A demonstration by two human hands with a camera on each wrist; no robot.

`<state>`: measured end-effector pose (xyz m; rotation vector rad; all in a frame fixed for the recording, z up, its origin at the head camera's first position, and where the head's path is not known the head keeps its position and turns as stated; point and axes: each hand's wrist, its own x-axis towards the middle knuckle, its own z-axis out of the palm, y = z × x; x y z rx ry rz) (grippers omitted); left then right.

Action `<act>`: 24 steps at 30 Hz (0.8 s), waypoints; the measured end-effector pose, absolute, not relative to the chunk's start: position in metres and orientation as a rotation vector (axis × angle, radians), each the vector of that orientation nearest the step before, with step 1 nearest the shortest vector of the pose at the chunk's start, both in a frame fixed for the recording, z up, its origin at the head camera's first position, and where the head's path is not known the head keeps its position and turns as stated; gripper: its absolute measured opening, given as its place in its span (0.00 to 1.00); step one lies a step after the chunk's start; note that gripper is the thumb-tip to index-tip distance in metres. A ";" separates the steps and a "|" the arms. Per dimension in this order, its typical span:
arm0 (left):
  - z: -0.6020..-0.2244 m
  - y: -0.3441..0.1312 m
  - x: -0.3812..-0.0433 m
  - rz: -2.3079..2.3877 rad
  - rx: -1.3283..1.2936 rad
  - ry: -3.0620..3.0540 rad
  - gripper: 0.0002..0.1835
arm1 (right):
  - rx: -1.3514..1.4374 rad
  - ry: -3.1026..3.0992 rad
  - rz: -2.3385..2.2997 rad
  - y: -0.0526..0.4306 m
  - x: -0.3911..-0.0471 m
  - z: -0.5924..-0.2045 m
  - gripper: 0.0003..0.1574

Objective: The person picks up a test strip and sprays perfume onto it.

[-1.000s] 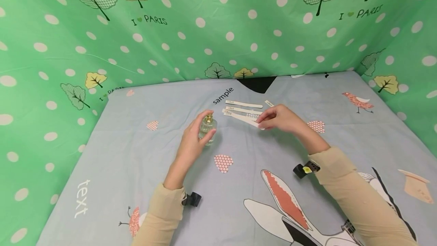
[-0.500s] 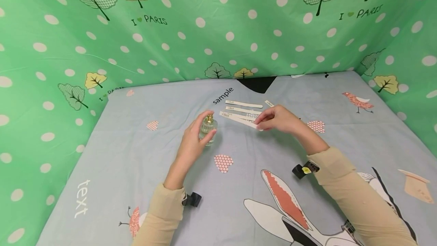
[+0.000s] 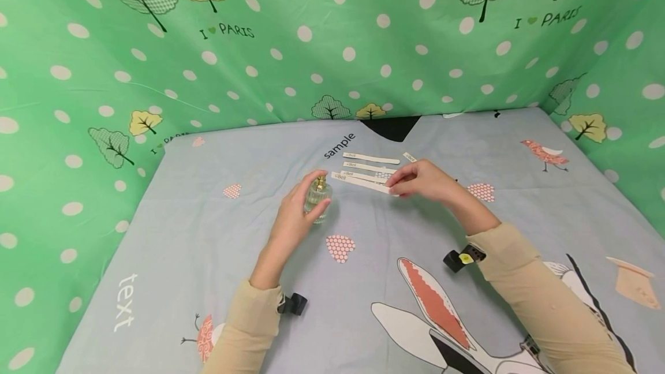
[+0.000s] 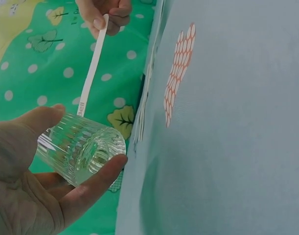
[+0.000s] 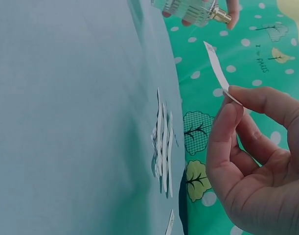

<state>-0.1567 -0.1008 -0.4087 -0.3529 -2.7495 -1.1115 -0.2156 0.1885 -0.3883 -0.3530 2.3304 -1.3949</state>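
Note:
My left hand grips a ribbed clear glass perfume bottle above the cloth, thumb on one side and fingers on the other. A fingertip rests at its gold spray nozzle. My right hand pinches one end of a white paper test strip between thumb and forefinger. The strip's printed end points toward the bottle's nozzle, close to it in the head view. Below lie several more white paper strips on the cloth, partly hidden by the right hand.
A grey-blue printed cloth covers the table. Another strip lies apart, behind the right hand. Green dotted fabric hangs along the back and both sides. Each wrist wears a black camera.
The held strip's printed end has swung slightly left, toward the bottle, uncovering a strip on the cloth. The bottle has shifted a little to the right. Both hands keep their holds.

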 end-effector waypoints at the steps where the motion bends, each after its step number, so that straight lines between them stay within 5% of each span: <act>1: -0.409 -0.101 -0.157 -1.108 -0.349 -2.753 0.31 | -0.351 2.325 -1.401 0.188 -0.215 -0.388 0.16; 24: -0.406 -0.102 -0.157 -1.040 -0.267 -2.764 0.31 | -0.294 2.196 -1.459 0.188 -0.218 -0.390 0.18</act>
